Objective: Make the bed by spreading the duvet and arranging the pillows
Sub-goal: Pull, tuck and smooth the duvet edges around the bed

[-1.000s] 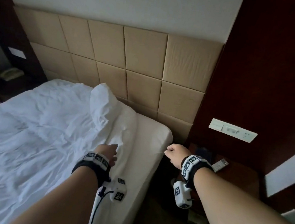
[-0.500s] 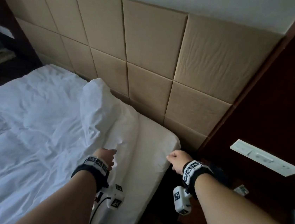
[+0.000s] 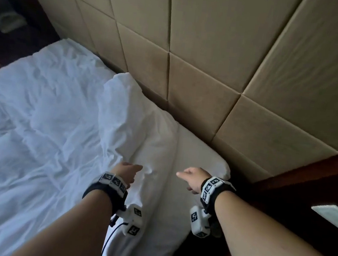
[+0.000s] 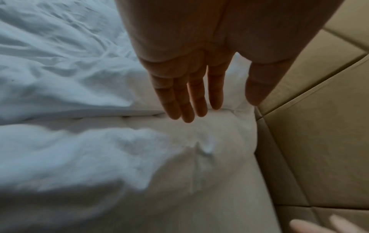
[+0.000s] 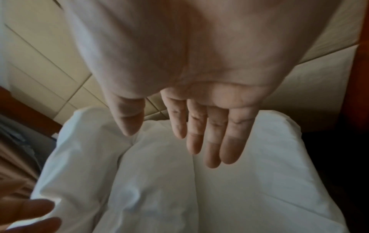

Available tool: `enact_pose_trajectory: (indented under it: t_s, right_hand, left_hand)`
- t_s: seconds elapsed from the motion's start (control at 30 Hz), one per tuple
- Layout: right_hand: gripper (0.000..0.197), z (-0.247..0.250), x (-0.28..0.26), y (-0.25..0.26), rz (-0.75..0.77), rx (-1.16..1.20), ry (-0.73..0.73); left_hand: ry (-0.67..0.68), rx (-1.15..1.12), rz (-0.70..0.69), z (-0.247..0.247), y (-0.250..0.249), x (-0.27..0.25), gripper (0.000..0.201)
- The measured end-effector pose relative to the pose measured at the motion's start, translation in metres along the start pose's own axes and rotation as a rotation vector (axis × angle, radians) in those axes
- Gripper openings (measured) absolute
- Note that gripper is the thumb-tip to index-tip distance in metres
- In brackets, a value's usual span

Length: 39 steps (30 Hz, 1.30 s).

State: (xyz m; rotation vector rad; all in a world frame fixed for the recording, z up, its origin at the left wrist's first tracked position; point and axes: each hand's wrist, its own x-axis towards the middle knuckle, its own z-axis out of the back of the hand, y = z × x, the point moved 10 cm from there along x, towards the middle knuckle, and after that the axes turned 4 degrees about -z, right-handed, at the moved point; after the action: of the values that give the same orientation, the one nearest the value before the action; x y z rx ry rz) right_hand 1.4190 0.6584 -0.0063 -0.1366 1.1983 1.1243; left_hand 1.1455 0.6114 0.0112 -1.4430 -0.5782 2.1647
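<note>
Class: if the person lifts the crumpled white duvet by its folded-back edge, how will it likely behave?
The crumpled white duvet probably drapes limply, since creases cover it. Its puffy folded edge suggests lightness for its bulk. It likely slides easily over the smooth white sheet.

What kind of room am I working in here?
Probably a hotel bedroom: a bed with a white duvet, a padded tan panel headboard on the wall, and what looks like a telephone on a dark bedside stand.

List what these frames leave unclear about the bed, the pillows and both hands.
- Pillows: none clearly shown; the raised white fold by the headboard may be duvet or pillow.
- Left hand: fingers straight in the wrist view; contact with the fabric unclear, blurred.
- Right hand: open; touch on the mattress uncertain.
- Bed foot: cut off by the head view's edge.
</note>
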Motion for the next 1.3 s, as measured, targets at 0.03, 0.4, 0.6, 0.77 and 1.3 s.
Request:
enact_pose_trajectory:
  t_s: [0.03, 0.4, 0.6, 0.77, 1.3]
  right_hand:
    - [0.053, -0.003, 0.014, 0.002, -0.003, 0.004, 0.013]
    - [0.069, -0.037, 0.141, 0.021, -0.126, 0.180, 0.138]
    - [0.122, -0.047, 0.201, 0.017, -0.216, 0.531, 0.064]
    - [0.109, -0.050, 0.223, 0.017, -0.312, 0.756, 0.059]
    - [0.028, 0.062, 0.009, -0.048, -0.133, 0.838, -0.330]
  left_hand:
    - [0.004, 0.060, -0.012, -0.001, 0.003, 0.006, 0.029]
    - [-0.004, 0.587, 0.083, -0.049, 0.043, 0.073, 0.100]
    - [0.051, 0.748, -0.025, -0.062, 0.043, 0.091, 0.064]
    - [0.199, 0.710, -0.090, -0.065, 0.038, 0.091, 0.044]
    - [0.443, 0.885, -0.323, -0.118, -0.001, -0.037, 0.038]
